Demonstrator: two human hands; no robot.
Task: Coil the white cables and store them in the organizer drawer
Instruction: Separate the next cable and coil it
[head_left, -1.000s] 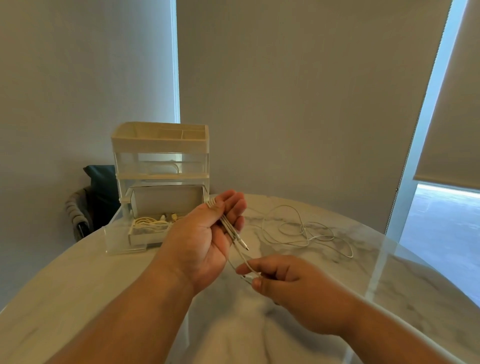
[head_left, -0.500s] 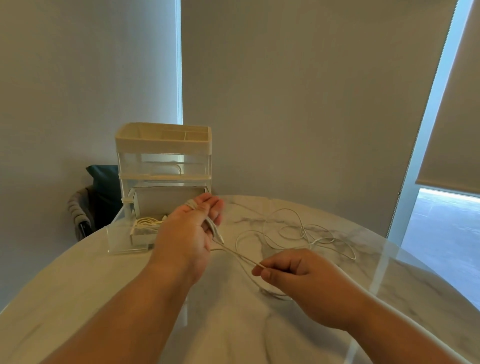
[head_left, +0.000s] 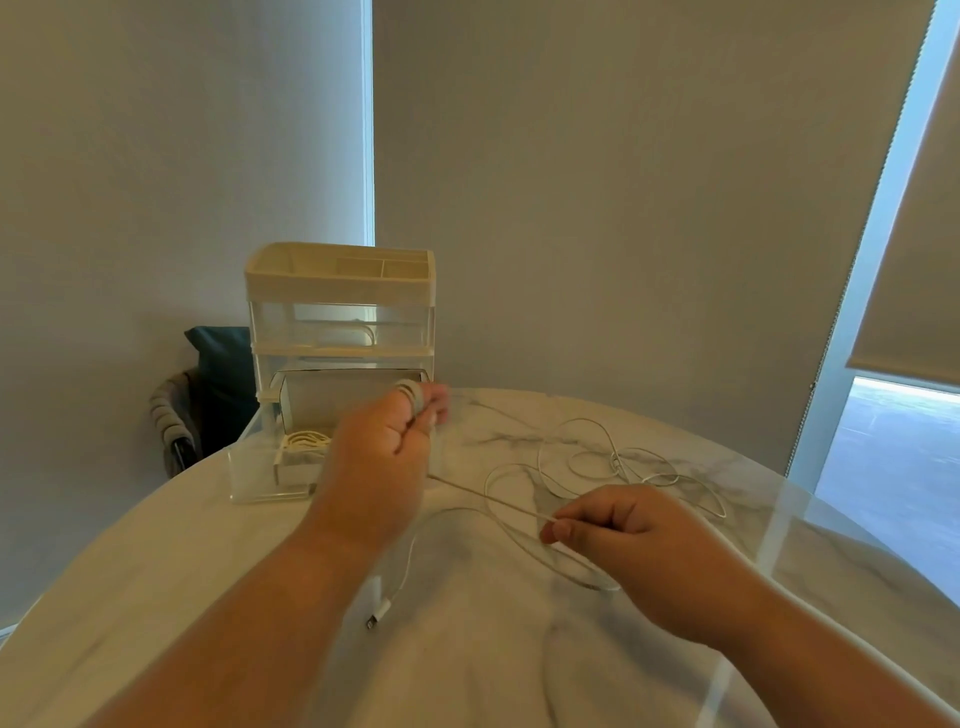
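A long white cable (head_left: 597, 470) lies in loose loops on the marble table (head_left: 156, 597). My left hand (head_left: 382, 457) is raised in front of the organizer with a few turns of the cable wound around its fingers. My right hand (head_left: 628, 540) pinches the same cable between thumb and forefinger, and the strand runs taut between both hands. One plug end (head_left: 376, 616) rests on the table below my left wrist. The clear organizer (head_left: 340, 312) stands at the back left, its bottom drawer (head_left: 265, 467) pulled out with a coiled white cable (head_left: 306, 441) inside.
A dark cushion on a woven chair (head_left: 202, 395) sits behind the table at the left. Grey roller blinds cover the windows behind. A glass sheet edge (head_left: 769, 540) crosses the table's right side. The table's round edge curves along the left.
My left hand turned palm down and rose toward the organizer, winding cable around its fingers. My right hand slid right along the cable. The plug end now lies on the table.
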